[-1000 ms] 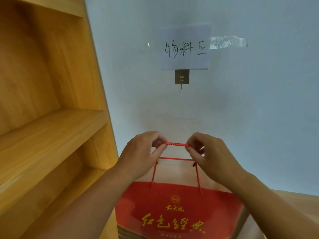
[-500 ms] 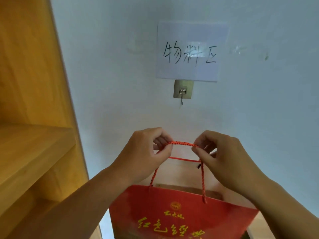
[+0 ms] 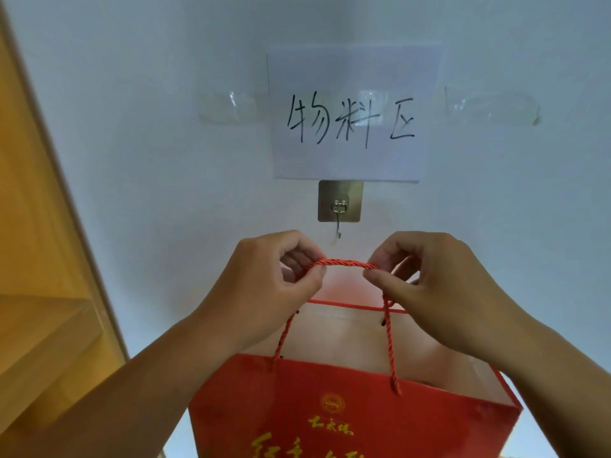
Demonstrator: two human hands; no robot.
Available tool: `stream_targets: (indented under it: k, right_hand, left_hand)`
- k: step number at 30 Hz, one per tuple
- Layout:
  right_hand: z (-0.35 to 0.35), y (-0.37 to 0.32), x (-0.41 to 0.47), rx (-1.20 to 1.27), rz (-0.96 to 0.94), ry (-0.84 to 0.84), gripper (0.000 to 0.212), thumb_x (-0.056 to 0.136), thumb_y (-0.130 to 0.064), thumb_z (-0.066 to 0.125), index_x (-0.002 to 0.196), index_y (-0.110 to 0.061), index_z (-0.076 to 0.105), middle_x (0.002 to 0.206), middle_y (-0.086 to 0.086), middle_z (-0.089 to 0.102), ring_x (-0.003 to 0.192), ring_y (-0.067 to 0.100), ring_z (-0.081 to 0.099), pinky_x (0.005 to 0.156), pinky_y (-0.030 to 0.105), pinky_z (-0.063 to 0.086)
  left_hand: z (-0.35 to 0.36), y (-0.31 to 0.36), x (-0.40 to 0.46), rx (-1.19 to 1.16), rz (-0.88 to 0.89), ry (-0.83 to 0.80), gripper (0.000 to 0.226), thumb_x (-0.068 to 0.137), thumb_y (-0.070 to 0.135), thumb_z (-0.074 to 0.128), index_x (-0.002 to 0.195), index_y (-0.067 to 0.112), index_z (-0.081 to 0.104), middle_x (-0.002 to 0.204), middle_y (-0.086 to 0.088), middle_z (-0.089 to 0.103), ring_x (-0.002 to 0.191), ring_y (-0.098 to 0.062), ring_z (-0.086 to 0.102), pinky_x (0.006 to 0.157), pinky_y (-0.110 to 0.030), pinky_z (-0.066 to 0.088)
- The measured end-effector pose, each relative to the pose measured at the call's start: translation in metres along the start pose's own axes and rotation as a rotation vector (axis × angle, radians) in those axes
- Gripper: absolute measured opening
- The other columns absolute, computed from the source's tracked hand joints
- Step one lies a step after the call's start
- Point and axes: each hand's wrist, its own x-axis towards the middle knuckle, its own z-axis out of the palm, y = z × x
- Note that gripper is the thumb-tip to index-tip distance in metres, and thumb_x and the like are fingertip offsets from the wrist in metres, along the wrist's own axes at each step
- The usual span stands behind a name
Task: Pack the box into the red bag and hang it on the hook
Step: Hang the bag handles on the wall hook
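From the head camera, the left hand (image 3: pixel 264 285) and the right hand (image 3: pixel 439 289) each pinch the rope handle (image 3: pixel 344 263) of the red bag (image 3: pixel 330 414). The handle sits just under the hook (image 3: pixel 338 223) on the wall (image 3: pixel 148 127).

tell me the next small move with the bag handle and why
Probably raise the rope handle slightly and slip it over the hook. Both the left hand and right hand pinch it taut just below the hook's tip, not yet on it.
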Motion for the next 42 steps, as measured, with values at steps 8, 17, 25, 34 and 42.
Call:
stream_targets:
  k: [8, 17, 25, 34, 42]
  right_hand:
    - [0.005, 0.010, 0.038, 0.005, 0.009, 0.035, 0.013, 0.091, -0.028, 0.079, 0.079, -0.030, 0.073, 0.078, -0.010, 0.075, 0.071, 0.010, 0.075, 0.074, 0.042, 0.065]
    - [0.020, 0.013, 0.071, -0.024, 0.008, 0.087, 0.015, 0.092, -0.027, 0.078, 0.079, -0.028, 0.071, 0.082, -0.009, 0.075, 0.070, 0.013, 0.075, 0.075, 0.046, 0.064]
    - [0.039, 0.023, 0.087, -0.051, 0.018, 0.096, 0.017, 0.092, -0.026, 0.078, 0.078, -0.027, 0.069, 0.077, -0.007, 0.072, 0.068, 0.016, 0.072, 0.074, 0.047, 0.063]
    - [0.050, 0.039, 0.089, -0.135, 0.039, 0.068, 0.019, 0.090, -0.025, 0.078, 0.075, -0.027, 0.066, 0.073, -0.007, 0.072, 0.070, 0.019, 0.073, 0.074, 0.045, 0.062]
    - [0.063, 0.052, 0.073, -0.081, 0.002, -0.019, 0.023, 0.094, -0.037, 0.074, 0.077, -0.025, 0.064, 0.070, -0.006, 0.072, 0.066, 0.017, 0.073, 0.071, 0.045, 0.062]
  left_hand:
    - [0.003, -0.012, 0.033, 0.006, -0.011, -0.015, 0.007, 0.087, 0.019, 0.077, 0.088, 0.026, 0.076, 0.075, 0.008, 0.072, 0.073, -0.009, 0.069, 0.063, -0.014, 0.056]
    - [0.008, -0.033, 0.060, 0.053, -0.017, 0.050, 0.005, 0.086, 0.023, 0.078, 0.089, 0.028, 0.076, 0.076, 0.011, 0.072, 0.073, -0.007, 0.068, 0.064, -0.015, 0.056]
    - [0.015, -0.056, 0.068, 0.045, -0.057, 0.080, 0.004, 0.086, 0.026, 0.080, 0.089, 0.028, 0.078, 0.079, 0.011, 0.073, 0.076, -0.006, 0.069, 0.066, -0.018, 0.058]
    - [0.033, -0.068, 0.065, 0.058, -0.094, 0.062, 0.008, 0.084, 0.030, 0.082, 0.090, 0.027, 0.078, 0.078, 0.010, 0.074, 0.075, -0.008, 0.069, 0.067, -0.025, 0.060]
    - [0.050, -0.064, 0.046, 0.055, -0.144, -0.014, 0.015, 0.088, 0.043, 0.075, 0.091, 0.028, 0.076, 0.076, 0.009, 0.074, 0.073, -0.007, 0.069, 0.072, -0.037, 0.062]
